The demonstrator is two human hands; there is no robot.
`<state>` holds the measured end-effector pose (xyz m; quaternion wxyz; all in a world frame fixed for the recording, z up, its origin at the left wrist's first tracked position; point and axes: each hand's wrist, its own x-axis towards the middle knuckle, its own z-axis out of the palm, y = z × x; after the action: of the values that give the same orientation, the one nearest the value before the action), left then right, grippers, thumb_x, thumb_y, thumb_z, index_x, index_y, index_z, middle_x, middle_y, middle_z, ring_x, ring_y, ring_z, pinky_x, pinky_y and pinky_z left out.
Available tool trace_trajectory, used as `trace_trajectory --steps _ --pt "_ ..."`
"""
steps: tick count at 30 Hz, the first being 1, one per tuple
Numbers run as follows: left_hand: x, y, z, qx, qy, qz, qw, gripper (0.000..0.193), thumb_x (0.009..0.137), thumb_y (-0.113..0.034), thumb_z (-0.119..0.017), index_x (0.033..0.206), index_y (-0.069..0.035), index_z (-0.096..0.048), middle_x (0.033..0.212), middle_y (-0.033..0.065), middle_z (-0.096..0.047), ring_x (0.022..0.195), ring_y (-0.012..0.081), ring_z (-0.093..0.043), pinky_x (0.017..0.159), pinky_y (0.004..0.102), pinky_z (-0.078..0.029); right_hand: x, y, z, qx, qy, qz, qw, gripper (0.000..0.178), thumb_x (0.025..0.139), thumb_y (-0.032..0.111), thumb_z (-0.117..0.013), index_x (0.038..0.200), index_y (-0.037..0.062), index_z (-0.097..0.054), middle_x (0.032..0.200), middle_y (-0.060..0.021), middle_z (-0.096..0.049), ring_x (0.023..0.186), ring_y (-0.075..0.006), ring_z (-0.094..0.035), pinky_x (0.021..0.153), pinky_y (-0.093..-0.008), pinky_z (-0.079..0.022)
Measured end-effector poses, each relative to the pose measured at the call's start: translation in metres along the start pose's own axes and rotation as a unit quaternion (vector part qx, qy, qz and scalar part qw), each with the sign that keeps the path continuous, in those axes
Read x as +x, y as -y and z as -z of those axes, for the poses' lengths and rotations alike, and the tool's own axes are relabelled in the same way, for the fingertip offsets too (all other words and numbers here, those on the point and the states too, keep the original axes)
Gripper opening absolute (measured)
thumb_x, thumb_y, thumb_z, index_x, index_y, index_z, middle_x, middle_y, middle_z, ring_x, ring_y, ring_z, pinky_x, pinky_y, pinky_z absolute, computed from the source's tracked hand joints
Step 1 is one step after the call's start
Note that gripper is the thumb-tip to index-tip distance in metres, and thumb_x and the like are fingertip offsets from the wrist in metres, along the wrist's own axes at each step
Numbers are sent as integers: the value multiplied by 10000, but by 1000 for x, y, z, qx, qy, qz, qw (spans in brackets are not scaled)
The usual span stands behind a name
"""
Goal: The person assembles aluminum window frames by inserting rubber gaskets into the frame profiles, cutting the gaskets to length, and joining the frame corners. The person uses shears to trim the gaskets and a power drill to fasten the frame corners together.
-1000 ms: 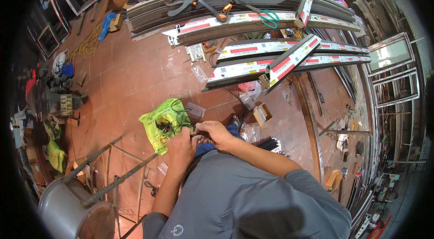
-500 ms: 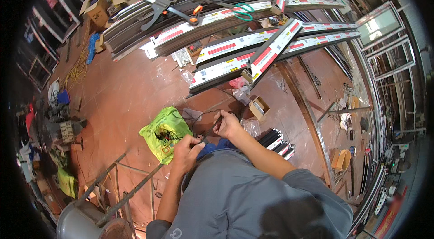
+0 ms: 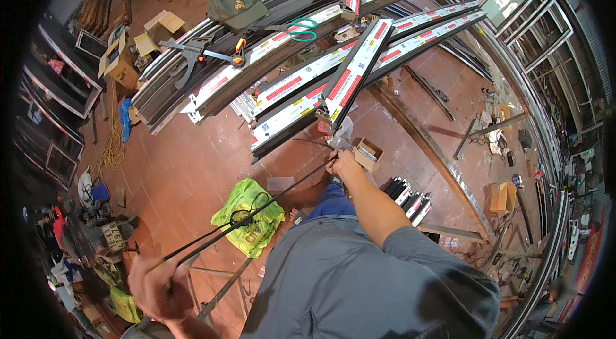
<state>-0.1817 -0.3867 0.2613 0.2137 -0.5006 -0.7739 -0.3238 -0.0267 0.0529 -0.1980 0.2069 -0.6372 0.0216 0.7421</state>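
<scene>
The left hand [image 3: 160, 288], blurred, is curled round a black cord [image 3: 298, 184] at the lower left; the right hand [image 3: 342, 162] pinches it between thumb and fingers, well apart from the left. The cord runs straight and slantwise between them, in front of the grey shirt [image 3: 366, 275], with a second strand beside it near the left hand. Beneath, a yellow-green bag [image 3: 260, 236] lies on the tiled floor [image 3: 186, 178]. An open carton [image 3: 367, 155] sits just beyond the right hand. Farther off, long profiles [image 3: 289, 85] carry a clamp [image 3: 191, 57], green-handled scissors [image 3: 303, 35] and a cap [image 3: 236, 5].
</scene>
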Motion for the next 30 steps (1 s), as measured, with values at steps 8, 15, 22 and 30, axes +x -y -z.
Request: trace_trajectory --steps 8,15,22,30 --pt "-37 123 140 204 -401 115 886 271 1080 -210 -670 1145 42 -746 1070 146 -755 911 214 -697 837 356 -567 5 58 47 119 -34 34 992 191 1014 160 -502 824 149 -517 712 -27 -517 602 -212 -477 575 -424 -382" --pt "-96 272 211 380 -269 270 843 359 1036 -276 -687 1268 -7 -742 1102 156 -749 982 323 -690 886 393 -538 17 96 95 185 68 151 969 185 1053 226 -577 899 123 -576 749 -18 -564 614 -175 -535 541 -331 -412" --pt "-164 243 -54 9 29 310 950 302 1037 -163 -656 1283 3 -711 1213 129 -730 1094 238 -684 982 370 -546 -141 -4 50 -55 264 161 949 197 1093 275 -554 1064 99 -638 965 -69 -708 867 -238 -694 717 -408 -559" --pt "-92 -22 -334 -388 372 283 795 378 1020 -306 -673 1269 -24 -703 987 183 -755 886 230 -732 808 366 -560 -161 -84 49 -166 308 65 934 168 1030 261 -683 1068 98 -663 969 -66 -737 896 -196 -693 772 -390 -571"
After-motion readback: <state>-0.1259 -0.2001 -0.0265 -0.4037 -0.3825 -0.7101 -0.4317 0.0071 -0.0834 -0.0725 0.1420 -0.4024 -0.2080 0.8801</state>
